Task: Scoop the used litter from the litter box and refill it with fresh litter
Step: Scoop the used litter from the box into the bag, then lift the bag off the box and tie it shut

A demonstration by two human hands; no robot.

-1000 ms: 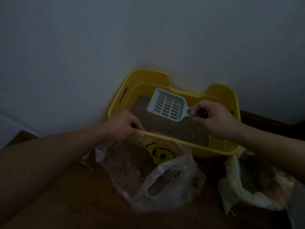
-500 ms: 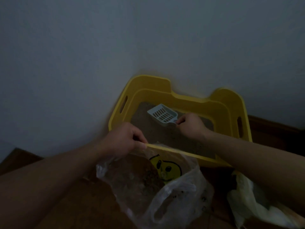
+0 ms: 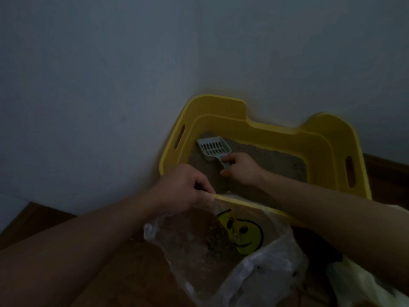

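Note:
A yellow litter box stands against the wall, with grey-brown litter in its bottom. My right hand reaches inside and grips the handle of a pale slotted scoop, whose head lies on the litter at the far left corner. My left hand pinches the rim of a clear plastic bag against the box's front edge. The bag bears a yellow smiley face and holds some dark scooped litter.
A second pale yellowish bag lies on the wooden floor at the lower right. A plain wall rises right behind the box and to its left.
My right hand has carried the scoop from above the box's middle down to the litter at the far left corner. The left hand still holds the bag at the front edge.

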